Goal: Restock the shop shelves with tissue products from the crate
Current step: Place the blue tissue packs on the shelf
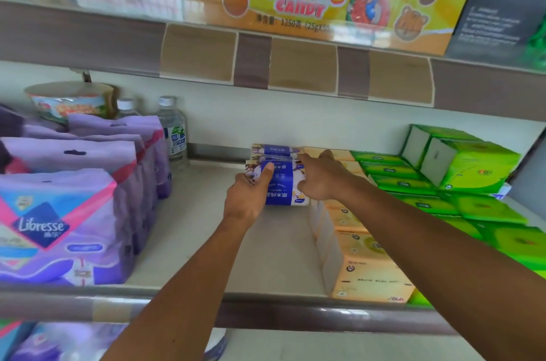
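Head view: both hands [246, 193] [320, 177] grip blue tissue pack [279, 183], r. fingertips hidden behind it.

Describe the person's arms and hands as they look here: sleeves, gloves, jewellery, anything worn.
Both forearms are bare as far as the frame shows, with no sleeve in view. The left hand and right hand wear no gloves. No watch, bracelet or ring is visible on either wrist or on the fingers that show.

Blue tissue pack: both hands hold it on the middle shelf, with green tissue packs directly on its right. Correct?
Not quite. In the head view, both the left hand and right hand hold the blue tissue pack, but orange tissue packs sit directly right; the green tissue packs lie beyond.
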`<state>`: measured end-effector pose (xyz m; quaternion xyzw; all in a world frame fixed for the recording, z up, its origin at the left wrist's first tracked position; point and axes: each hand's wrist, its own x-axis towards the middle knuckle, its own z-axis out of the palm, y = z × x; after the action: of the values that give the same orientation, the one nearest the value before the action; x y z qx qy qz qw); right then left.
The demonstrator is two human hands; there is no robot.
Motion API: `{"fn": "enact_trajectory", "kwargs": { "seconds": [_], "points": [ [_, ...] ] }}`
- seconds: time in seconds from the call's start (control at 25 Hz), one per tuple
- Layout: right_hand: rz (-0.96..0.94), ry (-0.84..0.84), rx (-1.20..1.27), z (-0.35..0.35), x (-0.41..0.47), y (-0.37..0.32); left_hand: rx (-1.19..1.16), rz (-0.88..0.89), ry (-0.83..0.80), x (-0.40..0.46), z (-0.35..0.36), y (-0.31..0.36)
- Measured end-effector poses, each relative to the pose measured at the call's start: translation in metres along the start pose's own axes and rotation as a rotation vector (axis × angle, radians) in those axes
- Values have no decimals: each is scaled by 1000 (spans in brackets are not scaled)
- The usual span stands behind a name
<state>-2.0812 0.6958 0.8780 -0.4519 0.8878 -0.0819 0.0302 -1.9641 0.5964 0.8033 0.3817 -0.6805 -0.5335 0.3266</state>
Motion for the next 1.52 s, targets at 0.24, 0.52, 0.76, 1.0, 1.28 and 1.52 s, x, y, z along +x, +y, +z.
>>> {"fn": "enact_trajectory", "kwargs": {
  "seconds": [0.24,0.52,0.76,1.0,1.28,1.52],
  "points": [
    [-43,-50,-80,9,10,2,-7,-37,-29,2,1,-4],
    [-68,-74,-76,20,20,14,-28,-45,-37,0,6,-5],
    [-134,-20,-45,8,-3,12,-59,-10,16,-8,-3,-5],
    [-211,203,91,-24,-74,35,99,329,170,-57,-9,29],
    [-129,571,224,-28,-199,130,18,593,-214,-155,93,95],
    [325,743,412,17,-349,269,-9,538,-697,-277,240,82]
  ]
}}
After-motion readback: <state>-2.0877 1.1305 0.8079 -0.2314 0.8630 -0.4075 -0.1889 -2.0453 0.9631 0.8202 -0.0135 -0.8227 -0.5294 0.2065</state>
